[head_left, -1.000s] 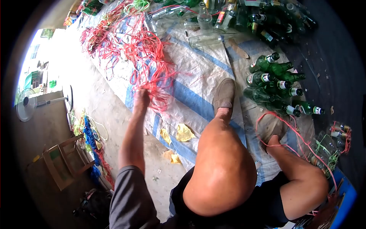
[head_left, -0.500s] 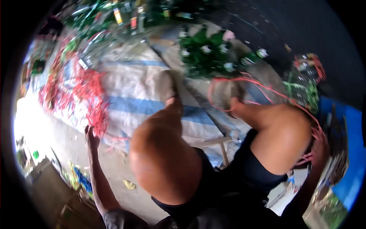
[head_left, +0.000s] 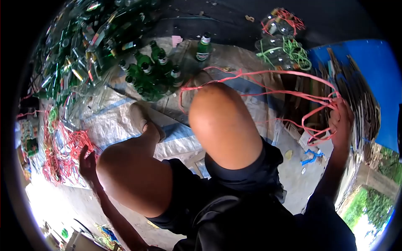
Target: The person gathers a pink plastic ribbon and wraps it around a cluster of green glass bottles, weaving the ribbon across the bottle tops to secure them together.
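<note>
- My right hand (head_left: 342, 119) — by my knee (head_left: 220, 115) before — now holds string (head_left: 276, 71) out wide.
- My left hand (head_left: 88, 164), bunched at the tangle (head_left: 79, 140) earlier, is splayed.

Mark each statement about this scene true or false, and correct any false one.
1. The right hand holds loops of red cord. True.
2. The left hand is beside the blue panel. False: it is by a tangle of red strands.
3. The ground sheet has blue stripes. True.
4. The bundled clear bottles are wrapped in blue cord. False: green cord and red string wrap them.
5. One green bottle stands apart from the cluster of green bottles. True.
</note>
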A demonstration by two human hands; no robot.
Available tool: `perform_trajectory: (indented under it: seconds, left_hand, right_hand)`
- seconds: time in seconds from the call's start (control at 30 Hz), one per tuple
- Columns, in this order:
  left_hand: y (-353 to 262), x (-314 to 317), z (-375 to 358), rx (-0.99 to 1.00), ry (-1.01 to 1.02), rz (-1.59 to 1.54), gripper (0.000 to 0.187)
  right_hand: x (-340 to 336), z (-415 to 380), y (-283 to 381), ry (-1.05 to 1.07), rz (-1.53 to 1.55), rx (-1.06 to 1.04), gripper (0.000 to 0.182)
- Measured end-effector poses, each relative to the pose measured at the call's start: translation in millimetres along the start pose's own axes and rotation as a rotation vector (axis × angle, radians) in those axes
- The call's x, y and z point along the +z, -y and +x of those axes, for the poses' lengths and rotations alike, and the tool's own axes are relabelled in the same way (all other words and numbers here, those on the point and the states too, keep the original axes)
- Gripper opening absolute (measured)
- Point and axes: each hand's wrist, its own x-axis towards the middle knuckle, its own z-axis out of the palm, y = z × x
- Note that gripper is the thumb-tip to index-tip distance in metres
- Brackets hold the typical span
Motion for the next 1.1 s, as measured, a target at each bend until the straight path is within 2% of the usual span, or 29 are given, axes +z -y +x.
perform_trajectory:
  seconds: [0.03, 0.1, 0.13, 0.2, 0.23, 0.27, 0.37, 0.4, 0.43, 0.5, 0.53, 0.63, 0.77, 0.8, 0.83, 0.9, 0.97, 1.1]
  left_hand:
    - [-32.9, 2.3, 10.0, 0.157, 0.009, 0.23, 0.038]
    - [-102.2, 13.2, 32.2, 0.321, 0.095, 0.011, 0.038]
    - [-159.1, 40.2, 11.3, 0.349, 0.003, 0.011, 0.038]
    - [-242.2, 68.3, -13.6, 0.39, -0.029, 0.075, 0.038]
    - [-270.9, 79.9, -22.4, 0.418, -0.027, 0.078, 0.039]
    - [-289.0, 89.2, -26.8, 0.475, -0.008, 0.073, 0.039]
    - [-332.8, 126.8, -48.8, 0.547, 0.037, -0.003, 0.042]
    - [-341.3, 135.2, -53.2, 0.546, 0.071, 0.004, 0.045]
    - [-349.2, 144.4, -58.6, 0.543, 0.105, 0.012, 0.049]
    - [-350.1, 165.0, -62.8, 0.566, 0.169, -0.043, 0.044]
    - [-344.7, 175.5, -63.1, 0.537, 0.189, -0.075, 0.041]
    - [-330.6, 188.8, -68.6, 0.447, 0.264, -0.105, 0.036]
    - [-320.1, 186.3, -59.6, 0.416, 0.272, 0.078, 0.035]
    - [-321.7, 186.7, -60.2, 0.415, 0.273, 0.112, 0.035]
    - [-321.2, 188.6, -59.4, 0.429, 0.258, 0.138, 0.035]
    - [-318.3, 192.9, -58.7, 0.454, 0.239, 0.188, 0.034]
    - [-319.9, 194.9, -63.8, 0.455, 0.261, 0.204, 0.034]
    - [-321.6, 195.9, -67.0, 0.515, 0.309, 0.224, 0.035]
  right_hand:
    - [-10.0, 1.3, -3.4, 0.009, -0.004, -0.063, 0.028]
    - [-43.5, 11.6, -21.5, -0.202, -0.038, -0.248, 0.028]
    - [-54.6, 12.1, -16.0, -0.256, -0.005, -0.253, 0.029]
    - [-77.3, 6.6, -6.6, -0.203, 0.116, -0.318, 0.032]
    - [-87.0, 3.8, -0.2, -0.177, 0.176, -0.352, 0.033]
    - [-90.4, -1.3, 10.8, -0.216, 0.158, -0.284, 0.038]
    - [-92.8, -14.0, 18.1, -0.313, -0.009, -0.519, 0.036]
    - [-100.0, -14.7, 21.8, -0.381, 0.09, -0.403, 0.035]
    - [-105.2, -15.3, 18.1, -0.395, 0.053, -0.474, 0.034]
    - [-108.3, -18.2, 14.9, -0.421, -0.019, -0.62, 0.034]
    - [-106.8, -21.8, 23.2, -0.486, 0.232, -0.435, 0.034]
    - [-112.6, -24.6, 17.3, -0.586, -0.033, -0.533, 0.04]
    - [-111.5, -16.9, 12.1, -0.421, 0.239, -0.477, 0.033]
    - [-106.8, -18.0, 8.3, -0.288, 0.168, -0.456, 0.032]
    - [-110.6, -6.7, -7.5, -0.285, -0.081, -0.495, 0.032]
    - [-81.8, -8.4, -6.4, -0.333, -0.12, -0.338, 0.03]
    - [-74.0, -8.6, -15.7, -0.215, 0.036, -0.274, 0.028]
    - [-65.8, -11.6, -20.4, -0.15, 0.086, -0.231, 0.028]
